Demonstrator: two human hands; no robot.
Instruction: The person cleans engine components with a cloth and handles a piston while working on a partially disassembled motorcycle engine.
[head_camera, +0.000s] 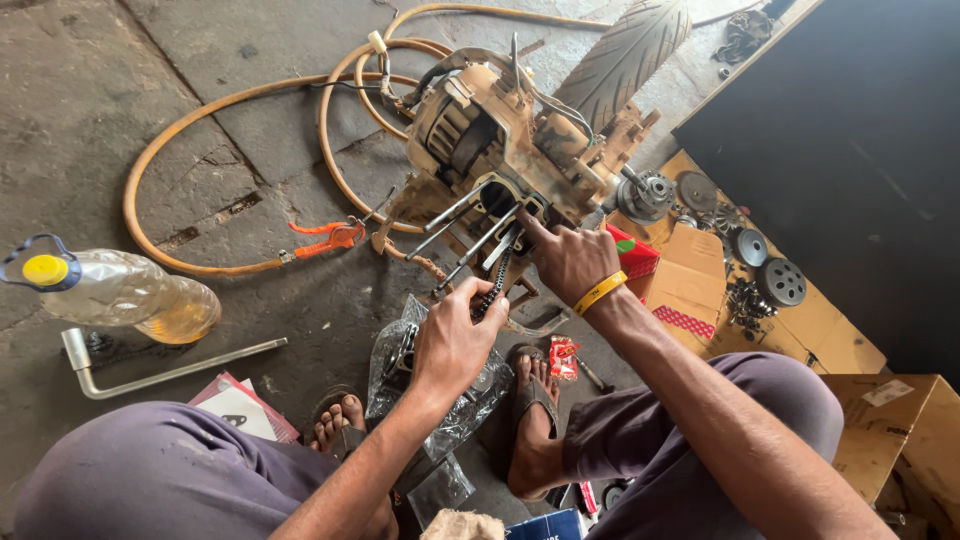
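Hands work at the near face of a dirty engine (500, 140) that sits on the concrete floor (120, 100), with a tyre (625, 55) behind it. Both forearms reach forward from the knees, wrists slightly bent down.

The left hand (455, 340) is knuckles-up, fingers curled and pinching a chain (493, 285) that hangs from the engine opening; the pinch itself is partly hidden, so the grip looks closed but is hard to confirm. The right hand (570, 258), with a yellow band (600, 292) on its wrist, has its index finger stretched out and pressed against the engine just beside the chain's upper end, the other fingers loosely folded.

4 long studs (455, 225) stick out of the engine toward the person, between the 2 hands and just left of the chain.

A clear plastic bag (440, 400) lies under the left hand, between the sandalled feet; what it holds cannot be told. A plastic bottle (120, 292) with a yellow cap lies on its side at left, partly filled with yellowish liquid, and an L-shaped wrench (160, 372) lies near it. An orange hose (240, 110) loops across the floor. At right, flattened cardboard (700, 280) carries several round metal parts (780, 280), and a small red box (632, 252) sits just behind the right hand.
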